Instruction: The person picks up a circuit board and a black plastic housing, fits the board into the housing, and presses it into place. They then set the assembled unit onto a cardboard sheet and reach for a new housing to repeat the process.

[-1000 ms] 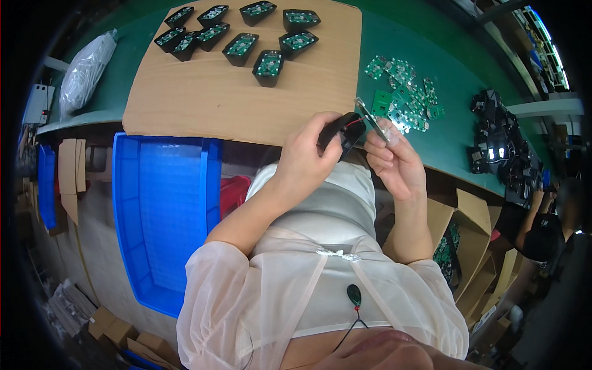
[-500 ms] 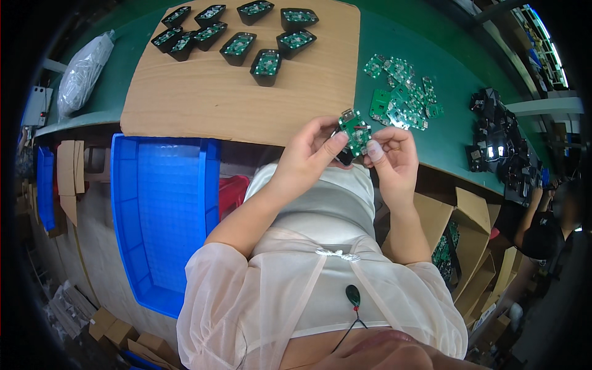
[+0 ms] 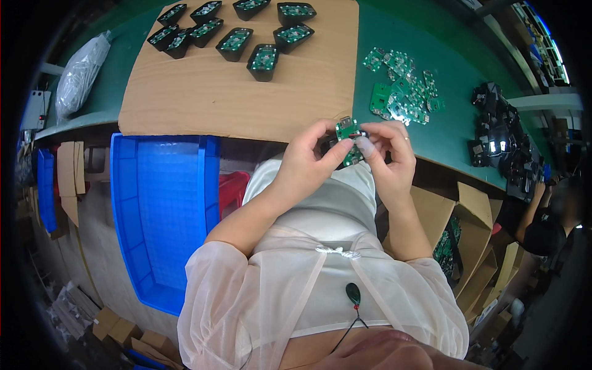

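L hand [image 3: 312, 152] & R hand [image 3: 393, 155], thumbs inward, green PCB [image 3: 346, 129] btwn

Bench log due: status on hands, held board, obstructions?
Left hand gripping green circuit board over black housing; right hand at board's edge; hands partly cover both; no other obstruction.

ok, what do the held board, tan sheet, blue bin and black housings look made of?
Held board: probably green-coated laminate; silvery metallic parts on it.
Tan sheet: likely cardboard; matte, papery brown.
Blue bin: likely moulded plastic, slight sheen; uniform colour, ribbed wall.
Black housings: smooth and dark; probably plastic, coated metal not ruled out.
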{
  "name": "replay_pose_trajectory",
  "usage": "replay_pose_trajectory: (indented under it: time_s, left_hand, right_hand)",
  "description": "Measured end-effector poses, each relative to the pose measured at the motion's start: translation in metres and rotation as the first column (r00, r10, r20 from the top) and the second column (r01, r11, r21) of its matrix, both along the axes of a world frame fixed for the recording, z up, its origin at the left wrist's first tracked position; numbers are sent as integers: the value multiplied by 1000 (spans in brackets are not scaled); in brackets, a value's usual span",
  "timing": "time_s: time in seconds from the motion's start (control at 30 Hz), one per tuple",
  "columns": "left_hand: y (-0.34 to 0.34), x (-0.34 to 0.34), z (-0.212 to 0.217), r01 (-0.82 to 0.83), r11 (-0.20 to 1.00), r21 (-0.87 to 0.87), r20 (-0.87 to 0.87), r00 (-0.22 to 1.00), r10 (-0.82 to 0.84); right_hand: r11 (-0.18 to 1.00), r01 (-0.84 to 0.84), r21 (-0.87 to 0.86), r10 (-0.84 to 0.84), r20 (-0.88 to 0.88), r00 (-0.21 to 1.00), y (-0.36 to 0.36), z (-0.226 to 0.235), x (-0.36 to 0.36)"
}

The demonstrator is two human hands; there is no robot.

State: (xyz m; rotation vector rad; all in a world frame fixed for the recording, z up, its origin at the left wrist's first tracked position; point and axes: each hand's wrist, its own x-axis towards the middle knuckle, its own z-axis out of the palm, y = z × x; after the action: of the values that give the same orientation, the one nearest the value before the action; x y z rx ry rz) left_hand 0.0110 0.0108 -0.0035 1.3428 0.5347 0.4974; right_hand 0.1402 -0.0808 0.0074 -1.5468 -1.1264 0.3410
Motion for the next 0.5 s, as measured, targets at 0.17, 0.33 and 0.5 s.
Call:
replay_pose_trajectory:
  time_s: [0.17, 0.33, 0.5]
  left_hand:
    - [-4, 3, 20, -92, 993, -79, 93, 991, 100]
    - [-2, 1, 12, 2, 1000, 16, 50, 999, -3]
    - [-3, -3, 15, -37, 993, -113, 93, 994, 48]
  right_hand:
    - [997, 14, 73, -20, 83, 996, -1, -2, 3]
    - [986, -69, 149, 42, 174, 984, 1, 7, 0]
    - [997, -75, 18, 74, 69, 995, 1, 2, 5]
